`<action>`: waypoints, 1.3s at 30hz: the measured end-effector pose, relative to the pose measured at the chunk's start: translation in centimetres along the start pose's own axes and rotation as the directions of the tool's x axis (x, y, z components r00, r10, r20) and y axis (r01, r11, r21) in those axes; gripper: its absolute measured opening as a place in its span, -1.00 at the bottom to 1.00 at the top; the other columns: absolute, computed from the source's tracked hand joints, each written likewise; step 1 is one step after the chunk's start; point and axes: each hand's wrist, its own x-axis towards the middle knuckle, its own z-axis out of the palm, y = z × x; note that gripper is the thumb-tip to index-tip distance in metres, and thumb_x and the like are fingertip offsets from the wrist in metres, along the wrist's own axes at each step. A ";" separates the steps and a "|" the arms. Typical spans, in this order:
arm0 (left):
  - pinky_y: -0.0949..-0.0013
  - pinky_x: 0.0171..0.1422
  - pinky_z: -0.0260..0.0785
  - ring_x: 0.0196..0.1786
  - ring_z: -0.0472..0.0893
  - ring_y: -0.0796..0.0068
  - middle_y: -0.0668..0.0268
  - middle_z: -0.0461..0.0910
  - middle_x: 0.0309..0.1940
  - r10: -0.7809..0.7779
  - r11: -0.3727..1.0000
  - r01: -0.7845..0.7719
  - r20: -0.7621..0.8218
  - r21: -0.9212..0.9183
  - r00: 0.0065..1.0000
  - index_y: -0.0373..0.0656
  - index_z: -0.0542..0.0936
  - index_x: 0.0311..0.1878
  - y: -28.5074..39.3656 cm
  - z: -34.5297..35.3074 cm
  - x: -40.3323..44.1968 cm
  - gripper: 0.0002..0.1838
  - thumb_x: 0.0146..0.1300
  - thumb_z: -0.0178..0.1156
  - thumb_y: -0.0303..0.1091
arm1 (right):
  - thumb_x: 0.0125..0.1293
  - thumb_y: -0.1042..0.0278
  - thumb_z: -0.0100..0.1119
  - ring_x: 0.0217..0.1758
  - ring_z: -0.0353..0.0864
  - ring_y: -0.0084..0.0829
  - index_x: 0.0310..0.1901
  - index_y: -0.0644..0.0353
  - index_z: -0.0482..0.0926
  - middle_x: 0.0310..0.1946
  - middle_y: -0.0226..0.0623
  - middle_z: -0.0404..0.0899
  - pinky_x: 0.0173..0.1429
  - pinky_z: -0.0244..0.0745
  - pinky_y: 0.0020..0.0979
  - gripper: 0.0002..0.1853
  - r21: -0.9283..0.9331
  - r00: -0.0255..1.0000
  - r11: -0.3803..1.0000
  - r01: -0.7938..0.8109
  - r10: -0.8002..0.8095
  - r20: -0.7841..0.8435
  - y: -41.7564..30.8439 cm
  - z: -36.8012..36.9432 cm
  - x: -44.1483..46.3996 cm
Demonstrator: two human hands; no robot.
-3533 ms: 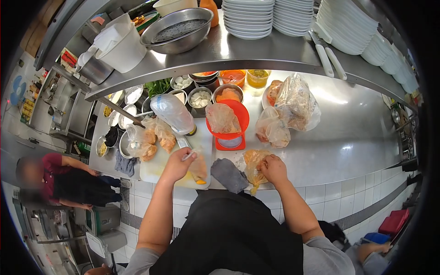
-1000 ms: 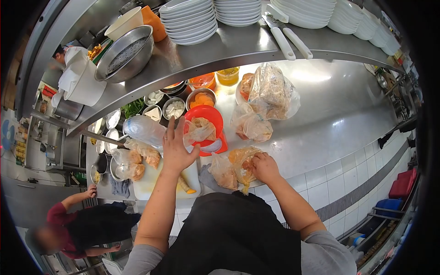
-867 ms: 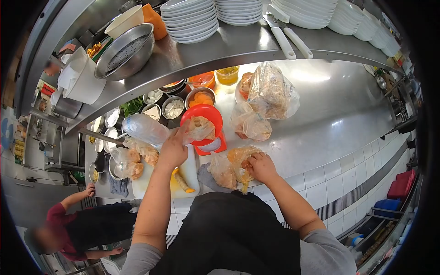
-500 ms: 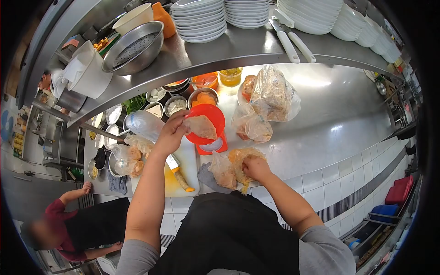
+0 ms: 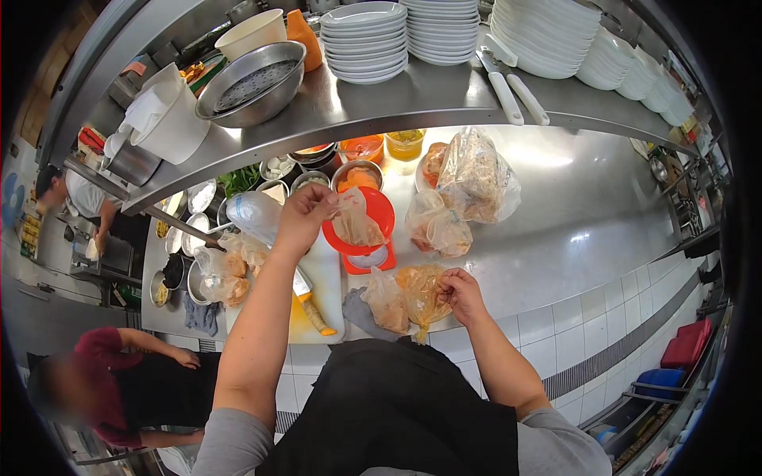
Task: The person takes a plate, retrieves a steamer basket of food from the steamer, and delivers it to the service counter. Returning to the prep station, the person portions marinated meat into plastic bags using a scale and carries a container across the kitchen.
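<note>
My left hand (image 5: 304, 220) is closed on the top of a small clear plastic bag (image 5: 357, 224) with pale contents at its bottom. This bag hangs over a red bowl (image 5: 384, 208), which stands on a red kitchen scale (image 5: 386, 262). Lower right, my right hand (image 5: 463, 295) pinches the edge of a yellowish plastic bag (image 5: 423, 289) of orange food. Beside that bag, touching it, lies another clear bag (image 5: 386, 301) with pinkish contents. What exactly is in the bags I cannot make out.
A knife (image 5: 309, 303) with a yellow handle lies on the cutting board (image 5: 278, 321). Larger filled bags (image 5: 475, 176) sit at the back. Ingredient pots (image 5: 357, 176) stand under the shelf (image 5: 444, 111), which bears stacked plates (image 5: 365, 44). A co-worker (image 5: 127, 389) is at the left.
My right hand has drawn back from inside the yellowish bag to its right edge. My left hand still holds the small bag over the bowl, its contents now hanging lower.
</note>
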 end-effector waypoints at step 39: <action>0.51 -0.18 0.45 -0.27 0.56 0.63 0.44 0.59 -0.26 -0.097 0.894 0.117 0.068 -0.432 0.993 -0.15 0.58 0.05 8.6 7.1 -2.9 -0.86 0.61 0.15 -0.31 | 0.26 0.32 0.31 -0.20 0.72 -0.02 -0.21 0.17 0.68 -0.29 -0.15 0.74 -0.10 0.62 -0.08 -0.86 -0.503 0.406 -0.479 0.719 -0.298 0.864 -18.3 21.7 -7.9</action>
